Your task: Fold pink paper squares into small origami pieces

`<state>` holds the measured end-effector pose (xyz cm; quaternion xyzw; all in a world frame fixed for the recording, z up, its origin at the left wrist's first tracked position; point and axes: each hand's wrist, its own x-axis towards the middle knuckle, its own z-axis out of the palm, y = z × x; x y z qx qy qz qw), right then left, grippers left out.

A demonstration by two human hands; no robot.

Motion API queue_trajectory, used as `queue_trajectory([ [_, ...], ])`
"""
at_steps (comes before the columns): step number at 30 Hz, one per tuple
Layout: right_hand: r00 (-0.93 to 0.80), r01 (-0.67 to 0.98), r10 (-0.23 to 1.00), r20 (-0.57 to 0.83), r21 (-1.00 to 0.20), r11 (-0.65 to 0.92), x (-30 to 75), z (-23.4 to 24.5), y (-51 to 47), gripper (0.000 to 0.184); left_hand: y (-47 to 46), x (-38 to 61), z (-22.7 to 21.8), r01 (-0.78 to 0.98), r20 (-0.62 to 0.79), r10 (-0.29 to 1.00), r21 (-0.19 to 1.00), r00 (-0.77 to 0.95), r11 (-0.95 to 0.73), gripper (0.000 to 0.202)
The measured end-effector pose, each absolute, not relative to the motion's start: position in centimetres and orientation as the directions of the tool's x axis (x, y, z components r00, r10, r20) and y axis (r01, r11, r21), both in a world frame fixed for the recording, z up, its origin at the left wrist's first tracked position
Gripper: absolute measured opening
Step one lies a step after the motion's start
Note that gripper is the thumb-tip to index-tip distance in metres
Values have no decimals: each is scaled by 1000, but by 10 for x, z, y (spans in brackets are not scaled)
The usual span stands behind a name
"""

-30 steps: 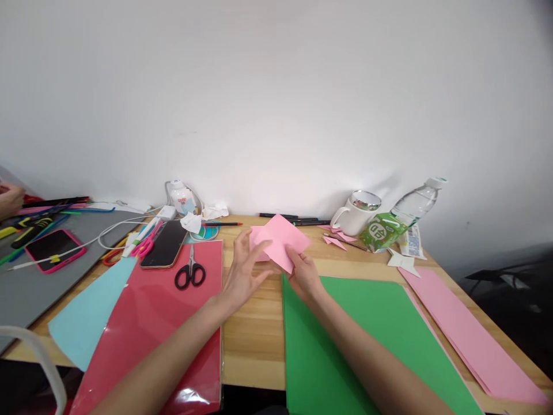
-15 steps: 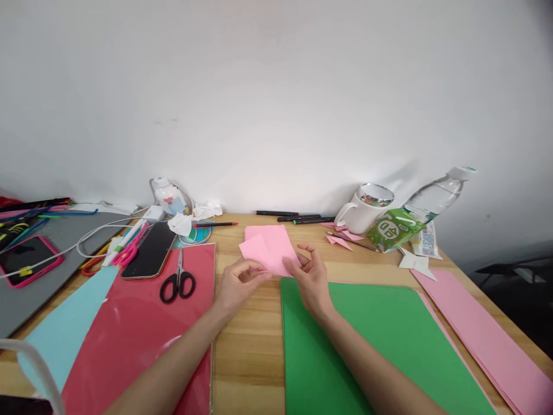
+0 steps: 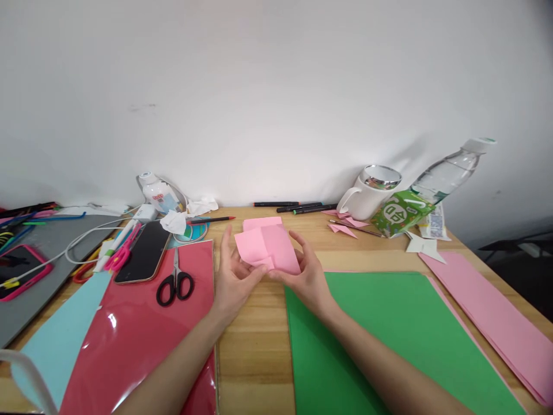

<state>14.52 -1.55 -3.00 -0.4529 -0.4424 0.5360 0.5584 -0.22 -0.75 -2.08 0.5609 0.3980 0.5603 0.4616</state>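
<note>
With fingers of left hand (image 3: 233, 279) and right hand (image 3: 311, 279) equally close, pinches near edge of pink paper (image 3: 276, 245), just beyond far-left corner of green sheet (image 3: 389, 302).

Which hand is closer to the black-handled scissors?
Left. The left hand is to the right of the scissors; the right hand is farther off on that same side.
</note>
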Motion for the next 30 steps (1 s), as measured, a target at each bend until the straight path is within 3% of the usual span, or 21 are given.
queue_trajectory([
  [3,67,-140,997,33,-989,42,142,-28,-17,95,-9,0,-20,-187,180,981,969,76,-163,103],
  [6,119,-106,988,94,-989,107,140,-28,-18,89,-9,1,-20,-271,51,994,962,92,-24,104],
  [10,114,-105,987,117,-986,129,140,-30,-18,86,-8,-1,-19,-309,-9,996,950,89,36,89],
  [16,25,-85,997,76,-993,78,143,-31,-16,70,-10,-2,-16,-220,-33,992,974,125,60,43],
  [22,-92,-170,995,-49,-983,-64,145,-27,-15,61,-10,-3,-15,-273,-31,983,959,182,81,43],
  [30,-121,-199,992,-44,-978,-67,144,-26,-18,61,-11,-3,-18,-285,-106,983,947,151,146,35],
])
